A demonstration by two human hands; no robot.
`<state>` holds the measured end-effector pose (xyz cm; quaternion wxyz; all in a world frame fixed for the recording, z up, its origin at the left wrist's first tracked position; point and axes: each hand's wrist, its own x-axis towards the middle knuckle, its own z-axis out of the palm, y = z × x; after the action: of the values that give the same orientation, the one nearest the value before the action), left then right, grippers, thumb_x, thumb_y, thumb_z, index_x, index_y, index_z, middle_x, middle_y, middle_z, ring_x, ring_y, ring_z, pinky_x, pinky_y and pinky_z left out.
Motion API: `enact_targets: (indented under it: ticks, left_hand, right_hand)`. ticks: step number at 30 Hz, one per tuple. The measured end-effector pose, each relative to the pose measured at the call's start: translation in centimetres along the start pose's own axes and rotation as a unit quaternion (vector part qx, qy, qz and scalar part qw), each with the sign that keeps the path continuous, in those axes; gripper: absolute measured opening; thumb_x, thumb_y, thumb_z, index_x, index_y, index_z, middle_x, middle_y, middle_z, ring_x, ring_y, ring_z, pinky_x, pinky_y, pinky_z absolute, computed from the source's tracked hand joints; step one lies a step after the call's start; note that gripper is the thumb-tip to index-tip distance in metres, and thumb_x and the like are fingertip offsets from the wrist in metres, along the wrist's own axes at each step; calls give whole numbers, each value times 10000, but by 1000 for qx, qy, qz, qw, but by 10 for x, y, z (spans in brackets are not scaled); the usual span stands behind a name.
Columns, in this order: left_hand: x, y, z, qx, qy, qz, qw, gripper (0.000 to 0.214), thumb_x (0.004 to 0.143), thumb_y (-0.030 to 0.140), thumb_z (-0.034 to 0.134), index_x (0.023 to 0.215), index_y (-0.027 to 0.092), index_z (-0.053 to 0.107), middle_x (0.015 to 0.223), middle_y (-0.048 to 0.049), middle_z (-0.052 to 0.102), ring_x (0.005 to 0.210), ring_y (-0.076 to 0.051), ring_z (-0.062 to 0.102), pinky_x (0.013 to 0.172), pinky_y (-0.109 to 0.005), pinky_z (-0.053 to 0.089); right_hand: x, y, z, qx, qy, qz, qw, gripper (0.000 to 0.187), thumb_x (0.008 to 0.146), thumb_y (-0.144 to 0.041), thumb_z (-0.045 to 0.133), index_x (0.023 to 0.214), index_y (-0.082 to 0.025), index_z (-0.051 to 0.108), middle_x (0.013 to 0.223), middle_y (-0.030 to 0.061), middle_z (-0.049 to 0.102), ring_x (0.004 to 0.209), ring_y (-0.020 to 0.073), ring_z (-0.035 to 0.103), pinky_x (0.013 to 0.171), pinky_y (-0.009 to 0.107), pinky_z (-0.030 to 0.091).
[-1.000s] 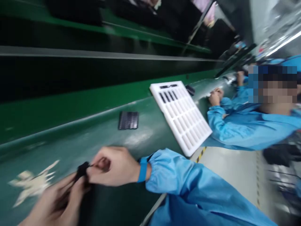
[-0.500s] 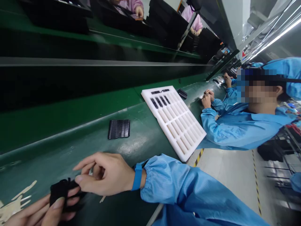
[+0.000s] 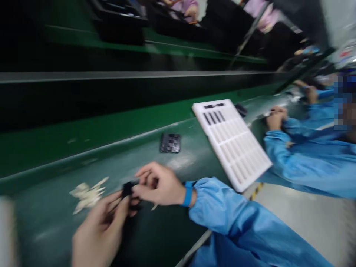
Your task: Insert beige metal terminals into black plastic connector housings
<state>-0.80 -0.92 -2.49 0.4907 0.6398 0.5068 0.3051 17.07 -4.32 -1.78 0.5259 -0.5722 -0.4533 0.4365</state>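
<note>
Low in the head view, my left hand (image 3: 104, 222) is closed around a small black part (image 3: 128, 189), its thumb and fingers pressed on it. The part is blurred, so its kind does not show. My right hand (image 3: 161, 185), with a blue wristband, meets it from the right, thumb and fingers pinched at the part's edge. What exactly the right fingertips grip is too blurred to make out. Beyond my hands lies a row of thin black strips (image 3: 170, 143) on the green bench. Left of them is a small heap of cream-coloured peeled strips (image 3: 88, 195).
A white slotted tray (image 3: 222, 148) lies at the bench's right edge, black pieces in some upper slots. Behind it sits a dark part (image 3: 240, 110). A co-worker's hands (image 3: 276, 118) rest on the bench at right. A long rail (image 3: 111, 76) runs along the back.
The view has swung left, so the tray and bench items appear farther right. My left hand shows more fully. Both hands stay together at the black part.
</note>
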Motion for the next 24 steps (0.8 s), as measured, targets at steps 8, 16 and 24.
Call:
enact_targets:
  ticks: [8,16,24]
  left_hand:
    - [-7,11,7,-143,-51,-51,987,402,924,505,682,1075,135,636,842,-69,746,663,-119,682,587,-211,589]
    - [-12,6,8,-165,-62,-32,984,321,976,398,640,1153,131,643,974,-100,750,798,-144,724,627,-207,603]
    - [-12,5,8,-180,-76,-32,980,326,984,387,637,1174,123,636,966,-97,746,786,-131,707,617,-197,590]
  right_hand:
    - [-8,8,-1,-6,10,-14,1000,277,869,-257,734,1096,-204,585,778,-30,616,573,104,571,517,227,443]
    - [-13,9,-1,-67,10,-14,998,164,928,-324,720,988,-219,609,732,-7,628,582,138,599,503,256,439]
    - [-12,8,-2,-55,3,-3,998,213,970,-419,686,932,-223,611,728,12,662,630,166,655,542,276,473]
